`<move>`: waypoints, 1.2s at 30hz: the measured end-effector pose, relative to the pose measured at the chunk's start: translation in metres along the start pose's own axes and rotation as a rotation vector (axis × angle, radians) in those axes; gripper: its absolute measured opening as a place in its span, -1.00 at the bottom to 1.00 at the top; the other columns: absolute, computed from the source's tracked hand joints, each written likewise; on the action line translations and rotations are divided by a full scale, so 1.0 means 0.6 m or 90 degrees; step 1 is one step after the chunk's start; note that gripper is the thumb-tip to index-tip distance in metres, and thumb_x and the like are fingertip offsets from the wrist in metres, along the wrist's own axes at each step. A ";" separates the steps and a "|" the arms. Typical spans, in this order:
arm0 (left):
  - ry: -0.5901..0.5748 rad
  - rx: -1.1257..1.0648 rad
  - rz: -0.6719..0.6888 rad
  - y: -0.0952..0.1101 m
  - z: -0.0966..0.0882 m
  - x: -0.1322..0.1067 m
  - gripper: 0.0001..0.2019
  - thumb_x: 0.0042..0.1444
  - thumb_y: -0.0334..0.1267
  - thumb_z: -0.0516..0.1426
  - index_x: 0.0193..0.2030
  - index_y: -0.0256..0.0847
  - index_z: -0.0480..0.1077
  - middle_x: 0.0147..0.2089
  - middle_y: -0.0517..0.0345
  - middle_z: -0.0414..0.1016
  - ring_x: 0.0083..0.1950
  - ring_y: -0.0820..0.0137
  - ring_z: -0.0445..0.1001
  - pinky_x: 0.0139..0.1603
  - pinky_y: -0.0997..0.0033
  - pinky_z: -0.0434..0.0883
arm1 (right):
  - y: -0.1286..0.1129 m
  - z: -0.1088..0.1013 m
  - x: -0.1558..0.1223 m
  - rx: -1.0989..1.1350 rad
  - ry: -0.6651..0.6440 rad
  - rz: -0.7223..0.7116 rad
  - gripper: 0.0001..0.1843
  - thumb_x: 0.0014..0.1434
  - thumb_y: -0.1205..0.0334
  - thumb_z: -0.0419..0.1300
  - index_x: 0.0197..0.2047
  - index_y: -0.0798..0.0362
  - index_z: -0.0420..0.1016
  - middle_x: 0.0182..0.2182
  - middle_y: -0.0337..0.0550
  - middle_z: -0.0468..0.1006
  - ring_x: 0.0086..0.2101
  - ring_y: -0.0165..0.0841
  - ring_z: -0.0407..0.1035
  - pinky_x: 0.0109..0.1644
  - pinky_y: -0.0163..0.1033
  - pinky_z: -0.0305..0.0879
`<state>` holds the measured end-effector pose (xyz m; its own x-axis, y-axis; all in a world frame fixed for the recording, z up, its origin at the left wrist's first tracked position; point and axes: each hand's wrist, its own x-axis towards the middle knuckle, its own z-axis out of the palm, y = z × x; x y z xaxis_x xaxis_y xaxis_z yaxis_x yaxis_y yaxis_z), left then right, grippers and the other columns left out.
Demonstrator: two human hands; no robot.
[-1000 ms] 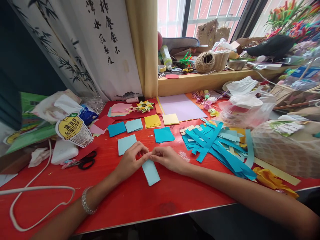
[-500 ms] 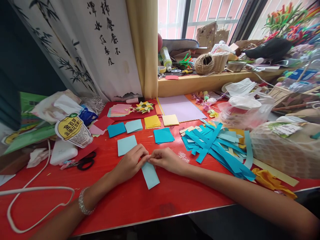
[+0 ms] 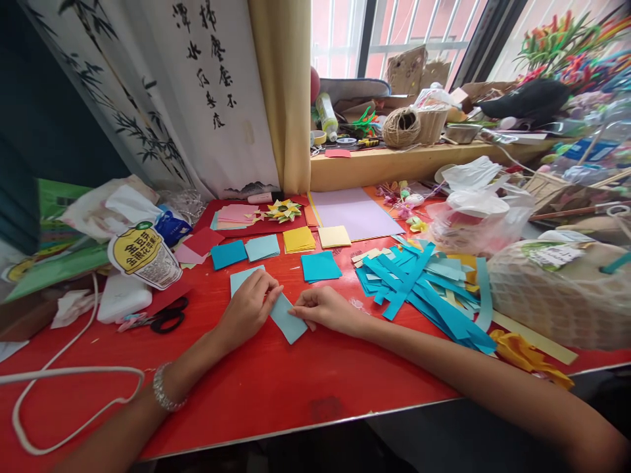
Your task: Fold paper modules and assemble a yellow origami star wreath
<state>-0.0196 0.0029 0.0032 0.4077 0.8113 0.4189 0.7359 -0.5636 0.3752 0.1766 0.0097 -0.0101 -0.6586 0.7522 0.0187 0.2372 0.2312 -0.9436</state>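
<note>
Between my hands is a narrow piece of light blue paper [image 3: 288, 320], apparently folded to a strip. My left hand [image 3: 251, 299] pinches its upper end, and the fingers of my right hand [image 3: 320, 309] are closed on its right edge. Partly behind my left hand lies a light blue square sheet [image 3: 240, 281]. Beyond my hands sit small stacks of square paper: dark teal [image 3: 229, 255], light blue [image 3: 263, 247], yellow [image 3: 298, 240], cream [image 3: 334, 236] and another teal stack [image 3: 321, 266].
Cut paper strips [image 3: 414, 282] are heaped at the right, beside a net-covered bundle [image 3: 557, 289]. Scissors [image 3: 167, 315] and a white cable [image 3: 73, 374] lie at the left. A paper flower [image 3: 283, 211] and a lilac sheet [image 3: 352, 213] are at the back of the red table [image 3: 256, 401].
The light blue strip has been lifted and shifted up. My hands have moved apart: the left up and left, the right down to the strip's right edge.
</note>
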 end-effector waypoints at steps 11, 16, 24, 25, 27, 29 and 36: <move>0.327 0.158 0.004 -0.036 -0.042 -0.005 -0.93 0.21 -0.31 -0.05 -0.29 -0.16 0.21 -0.28 0.08 0.29 -0.20 0.32 0.31 -0.16 0.28 0.29 | -0.015 0.001 -0.011 0.106 -0.055 0.012 -0.57 0.18 -0.08 -0.01 -0.27 0.14 0.42 -0.46 -0.17 0.52 -0.64 -0.57 0.20 -0.51 -0.41 0.14; 0.081 0.286 0.386 -0.007 -0.015 -0.036 -0.93 0.16 -0.31 0.04 -0.21 -0.12 0.29 -0.36 0.14 0.39 -0.30 0.37 0.42 -0.26 0.32 0.34 | -0.011 0.001 -0.002 0.247 -0.035 0.009 -0.61 0.20 -0.07 -0.03 -0.28 0.12 0.32 -0.47 -0.18 0.52 -0.63 -0.52 0.34 -0.57 -0.42 0.19; 0.152 0.078 0.107 -0.006 -0.014 -0.014 -0.91 0.21 -0.31 -0.06 -0.23 -0.17 0.25 -0.22 0.08 0.37 -0.13 0.35 0.36 -0.10 0.30 0.33 | 0.001 -0.001 0.006 0.333 0.068 0.023 -0.78 0.16 0.13 0.06 -0.41 0.11 0.24 -0.50 -0.21 0.51 -0.68 -0.54 0.29 -0.58 -0.39 0.22; 0.150 0.022 0.008 -0.005 -0.015 -0.010 -0.89 0.22 -0.27 -0.07 -0.24 -0.18 0.24 -0.21 0.09 0.36 -0.12 0.35 0.36 -0.09 0.30 0.33 | 0.001 -0.001 0.006 0.327 0.070 0.025 -0.77 0.16 0.13 0.06 -0.41 0.11 0.24 -0.51 -0.22 0.50 -0.69 -0.54 0.28 -0.58 -0.39 0.20; 0.083 -0.117 -0.154 -0.004 -0.015 -0.002 -0.82 0.22 -0.16 -0.08 -0.22 -0.18 0.25 -0.22 0.13 0.38 -0.17 0.37 0.38 -0.15 0.34 0.36 | 0.001 0.000 0.006 0.306 0.059 0.028 -0.76 0.16 0.11 0.06 -0.41 0.11 0.24 -0.54 -0.24 0.48 -0.68 -0.55 0.26 -0.59 -0.40 0.17; -0.005 -0.261 -0.223 -0.003 -0.011 0.001 -0.76 0.20 -0.08 -0.06 -0.16 -0.17 0.28 -0.20 0.14 0.41 -0.20 0.39 0.41 -0.17 0.38 0.38 | 0.001 0.000 0.005 0.280 0.047 0.031 -0.75 0.17 0.09 0.06 -0.40 0.11 0.25 -0.55 -0.26 0.46 -0.67 -0.55 0.26 -0.59 -0.41 0.14; -0.062 -0.363 -0.223 0.015 -0.004 -0.004 -0.66 0.16 -0.03 -0.02 -0.03 -0.15 0.33 -0.01 0.10 0.42 0.01 0.28 0.37 -0.03 0.33 0.34 | 0.010 0.002 0.007 0.240 0.018 0.008 -0.72 0.20 0.04 0.01 -0.31 0.11 0.28 -0.56 -0.27 0.42 -0.65 -0.55 0.25 -0.59 -0.43 0.14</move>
<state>-0.0153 -0.0046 0.0075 0.2635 0.9562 0.1274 0.4434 -0.2373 0.8644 0.1744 0.0134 -0.0162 -0.6360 0.7716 0.0107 -0.0375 -0.0171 -0.9992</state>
